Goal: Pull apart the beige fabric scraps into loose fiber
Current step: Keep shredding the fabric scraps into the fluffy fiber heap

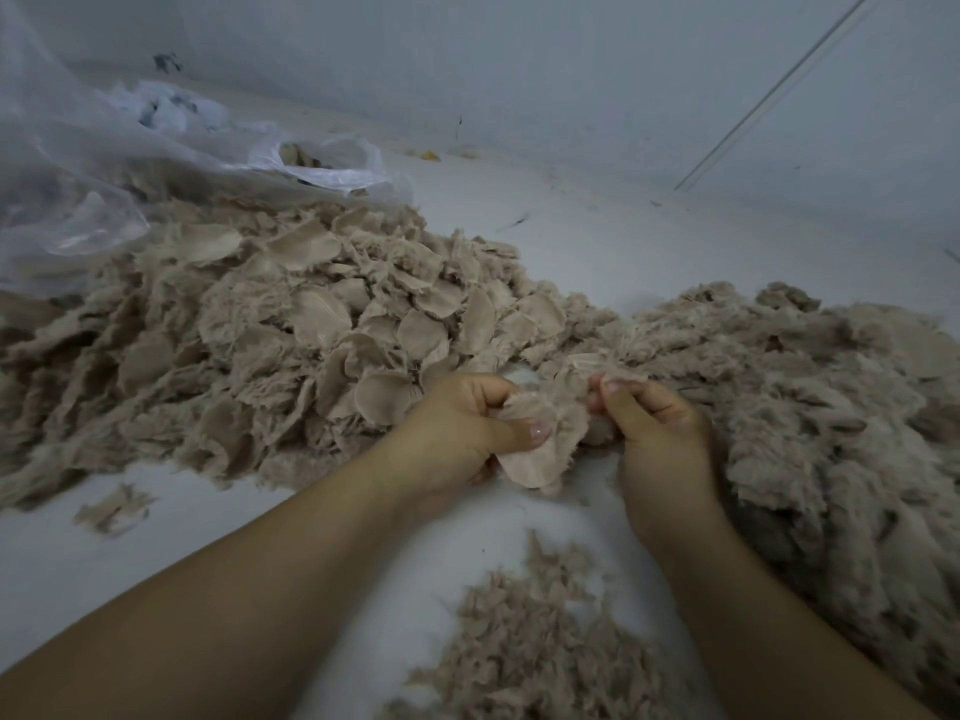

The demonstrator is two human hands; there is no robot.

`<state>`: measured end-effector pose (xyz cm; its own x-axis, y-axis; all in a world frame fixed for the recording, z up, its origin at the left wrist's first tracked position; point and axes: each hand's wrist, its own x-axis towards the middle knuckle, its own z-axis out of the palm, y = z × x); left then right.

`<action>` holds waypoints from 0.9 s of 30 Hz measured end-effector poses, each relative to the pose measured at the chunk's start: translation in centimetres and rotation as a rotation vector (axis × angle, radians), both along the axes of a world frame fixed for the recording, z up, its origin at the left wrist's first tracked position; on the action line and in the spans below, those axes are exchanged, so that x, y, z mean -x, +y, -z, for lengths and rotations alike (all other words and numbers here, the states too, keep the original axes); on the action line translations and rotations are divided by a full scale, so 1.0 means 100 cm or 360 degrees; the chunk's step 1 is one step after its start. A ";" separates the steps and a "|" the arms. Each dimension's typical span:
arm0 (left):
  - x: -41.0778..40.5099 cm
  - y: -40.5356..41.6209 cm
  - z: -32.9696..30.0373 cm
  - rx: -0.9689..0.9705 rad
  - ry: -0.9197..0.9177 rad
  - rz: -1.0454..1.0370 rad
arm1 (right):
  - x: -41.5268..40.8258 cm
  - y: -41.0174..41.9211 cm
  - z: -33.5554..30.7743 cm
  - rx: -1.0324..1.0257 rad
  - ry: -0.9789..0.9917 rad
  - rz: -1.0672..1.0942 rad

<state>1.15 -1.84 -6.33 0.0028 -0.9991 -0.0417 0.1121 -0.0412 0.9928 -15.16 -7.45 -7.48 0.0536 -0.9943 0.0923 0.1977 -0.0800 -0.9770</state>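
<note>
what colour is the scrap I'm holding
Beige, with a smooth pinkish-tan backing; the scrap shows best in the head view.

A pale white floor (pixel 597 236) is stretching back to a plain grey-white wall (pixel 519 59), where dim, bluish light is falling evenly. A thin dark line (pixel 769 90) is running diagonally down the wall at the right. Clear plastic bags (pixel 104 163) are lying crumpled at the left. A small yellow bit (pixel 430 156) and dark specks are sitting along the wall's foot.
</note>
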 end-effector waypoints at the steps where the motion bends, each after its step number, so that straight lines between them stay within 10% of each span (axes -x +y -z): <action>1: -0.002 0.000 0.000 -0.0021 0.0004 -0.0038 | 0.002 -0.002 0.000 0.0000 0.0009 0.0033; 8: -0.004 -0.007 0.005 0.0199 0.0578 -0.0537 | 0.006 0.008 0.001 0.0551 0.0475 -0.0808; 18: 0.005 -0.003 0.011 0.0141 0.0056 -0.0292 | -0.001 0.007 0.000 0.0382 0.0352 -0.0381; 23: -0.002 -0.008 0.008 0.0087 0.0551 -0.0593 | 0.000 0.003 0.000 0.0206 0.0319 -0.0215; 27: -0.007 -0.003 0.002 0.0181 0.0712 -0.0218 | -0.002 0.006 -0.002 0.0195 0.0299 -0.0286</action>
